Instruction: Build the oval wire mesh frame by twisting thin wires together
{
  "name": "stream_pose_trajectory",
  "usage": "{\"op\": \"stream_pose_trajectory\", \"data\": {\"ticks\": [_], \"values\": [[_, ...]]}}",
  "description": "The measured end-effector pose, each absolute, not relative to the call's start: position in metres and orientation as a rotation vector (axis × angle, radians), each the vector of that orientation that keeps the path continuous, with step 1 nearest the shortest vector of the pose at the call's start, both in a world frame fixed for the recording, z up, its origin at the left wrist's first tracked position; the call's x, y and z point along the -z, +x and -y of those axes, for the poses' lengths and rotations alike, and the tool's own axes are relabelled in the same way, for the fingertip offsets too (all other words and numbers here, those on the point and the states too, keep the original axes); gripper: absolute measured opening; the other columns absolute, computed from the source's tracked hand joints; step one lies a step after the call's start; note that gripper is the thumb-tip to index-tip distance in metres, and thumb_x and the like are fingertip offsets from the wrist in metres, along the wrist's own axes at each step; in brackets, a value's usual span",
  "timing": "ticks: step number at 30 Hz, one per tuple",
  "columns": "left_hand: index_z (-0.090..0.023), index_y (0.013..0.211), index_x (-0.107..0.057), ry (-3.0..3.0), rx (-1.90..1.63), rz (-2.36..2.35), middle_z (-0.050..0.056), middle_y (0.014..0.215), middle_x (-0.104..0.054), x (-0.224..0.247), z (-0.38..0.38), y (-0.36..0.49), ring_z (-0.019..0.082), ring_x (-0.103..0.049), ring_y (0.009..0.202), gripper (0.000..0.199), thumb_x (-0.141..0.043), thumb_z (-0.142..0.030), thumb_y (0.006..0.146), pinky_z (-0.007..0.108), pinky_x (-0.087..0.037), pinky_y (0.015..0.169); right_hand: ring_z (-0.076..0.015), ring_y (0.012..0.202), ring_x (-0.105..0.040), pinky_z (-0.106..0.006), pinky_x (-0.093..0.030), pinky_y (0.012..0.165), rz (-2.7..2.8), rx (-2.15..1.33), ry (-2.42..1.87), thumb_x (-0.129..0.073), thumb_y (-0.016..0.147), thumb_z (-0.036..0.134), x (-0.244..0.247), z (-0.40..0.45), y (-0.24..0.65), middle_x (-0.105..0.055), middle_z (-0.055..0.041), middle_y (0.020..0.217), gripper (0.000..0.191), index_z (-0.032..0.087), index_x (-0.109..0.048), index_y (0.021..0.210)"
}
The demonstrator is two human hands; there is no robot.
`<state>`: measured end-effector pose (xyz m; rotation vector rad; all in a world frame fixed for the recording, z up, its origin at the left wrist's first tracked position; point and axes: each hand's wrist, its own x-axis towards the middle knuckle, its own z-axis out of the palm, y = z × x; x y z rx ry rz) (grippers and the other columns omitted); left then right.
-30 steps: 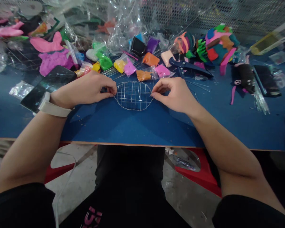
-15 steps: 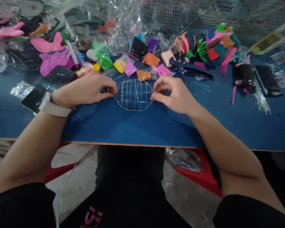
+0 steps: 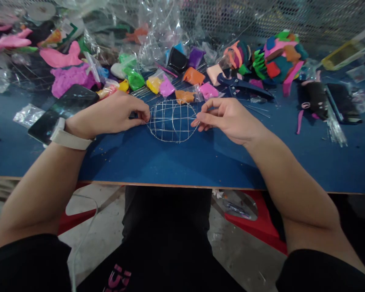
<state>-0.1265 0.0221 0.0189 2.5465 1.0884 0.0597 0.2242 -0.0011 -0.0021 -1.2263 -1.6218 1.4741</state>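
Note:
An oval wire frame (image 3: 172, 121), with thin silver wires crossing like a grid inside its twisted rim, lies between my hands over the blue table. My left hand (image 3: 121, 113) pinches its left end between thumb and fingers. At the right end, my right hand (image 3: 223, 118) pinches the wire with thumb and index finger, the other fingers curled loosely beneath. One curved wire bows across the right half of the grid. Fingertips hide both ends of the frame.
Behind the frame lie bagged clay pieces, such as orange clay (image 3: 194, 76) and green clay (image 3: 135, 79). Dark blue pliers (image 3: 246, 86) rest beyond my right hand. A phone (image 3: 62, 113) lies by my left wrist. A multicoloured clay ball (image 3: 281, 61) stands at the back right.
My right hand has turned and shifted slightly at the frame's right end, its lower fingers now showing below. The curved inner wire has moved a little left. My left hand stays put.

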Motion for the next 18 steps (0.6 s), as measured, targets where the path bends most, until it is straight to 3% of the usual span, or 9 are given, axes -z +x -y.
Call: {"op": "stream_pose_trajectory", "data": {"ticks": [8, 18], "values": [[-0.024, 0.11, -0.082, 2.546, -0.048, -1.092, 0.004, 0.111, -0.082, -0.0188, -0.0219, -0.1261, 0.023, -0.076, 0.105, 0.038, -0.052, -0.048, 0.103, 0.041, -0.059, 0.107, -0.0267, 0.085, -0.082, -0.042, -0.067, 0.074, 1.44, -1.583, -1.231, -0.108, 0.066, 0.062, 0.0032, 0.005, 0.2173, -0.085, -0.0108, 0.09, 0.059, 0.024, -0.066, 0.083], [-0.024, 0.109, -0.082, 2.563, -0.099, -1.08, 0.004, 0.109, -0.083, -0.0167, -0.0221, -0.127, 0.021, -0.075, 0.101, 0.035, -0.055, -0.046, 0.104, 0.037, -0.058, 0.102, -0.0221, 0.082, -0.077, -0.04, -0.069, 0.077, 1.369, -1.646, -1.19, -0.108, 0.07, 0.057, 0.0054, 0.005, 0.2171, -0.078, -0.0028, 0.082, 0.059, 0.026, -0.059, 0.084]]}}
